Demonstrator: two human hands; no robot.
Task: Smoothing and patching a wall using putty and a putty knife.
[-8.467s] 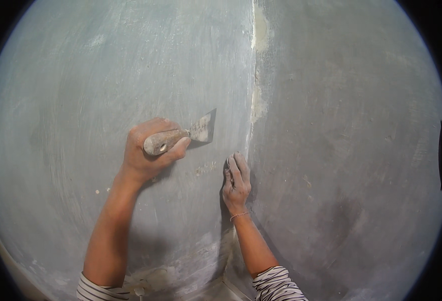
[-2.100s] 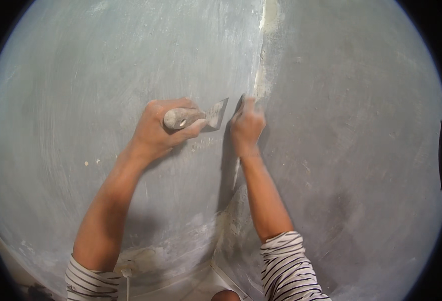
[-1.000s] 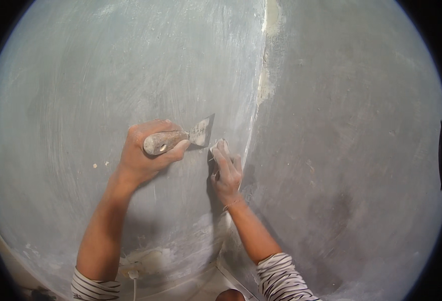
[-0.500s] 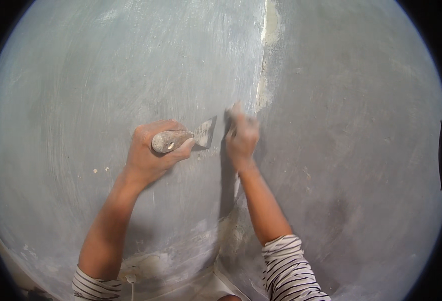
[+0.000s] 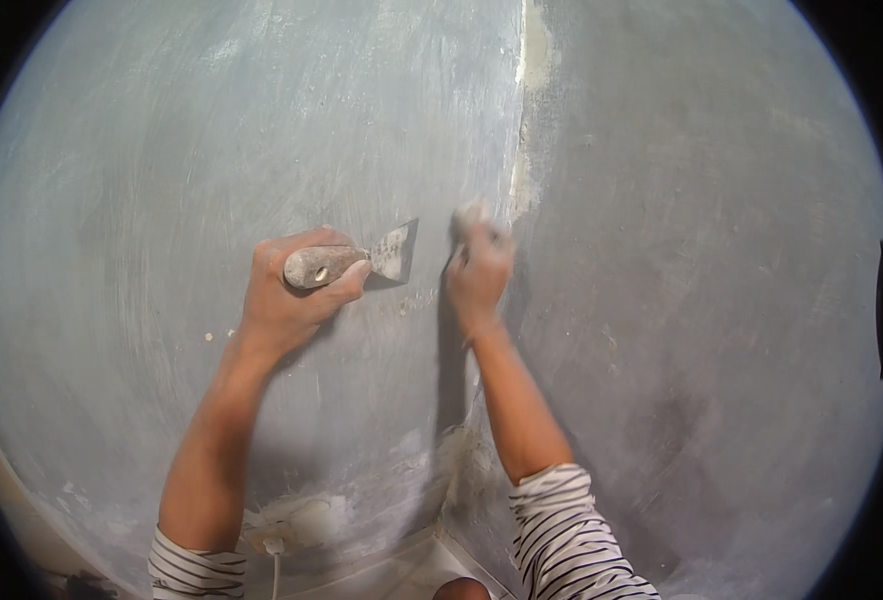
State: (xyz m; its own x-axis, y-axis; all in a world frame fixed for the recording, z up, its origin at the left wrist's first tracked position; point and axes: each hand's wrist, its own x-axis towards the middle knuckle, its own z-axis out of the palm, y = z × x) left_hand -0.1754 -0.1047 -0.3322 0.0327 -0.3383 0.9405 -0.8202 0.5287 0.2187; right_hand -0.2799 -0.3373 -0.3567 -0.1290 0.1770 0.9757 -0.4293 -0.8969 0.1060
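Against the wall corner [image 5: 517, 190], right hand [image 5: 478, 268] presses flat, arm raised.

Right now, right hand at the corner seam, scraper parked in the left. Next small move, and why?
Probably slide the right hand further up the corner seam: rough pale filler shows just above its fingertips. The left hand holds the putty knife off the seam.

The right hand [image 5: 478, 268] is blurred, so it is not clear if its fingers hold something against the wall corner [image 5: 517, 190]. The handle of the putty knife [image 5: 353, 263] is mostly hidden inside the left hand [image 5: 289, 297]. Both striped sleeves [image 5: 566, 535] are cut off by the lower edge.
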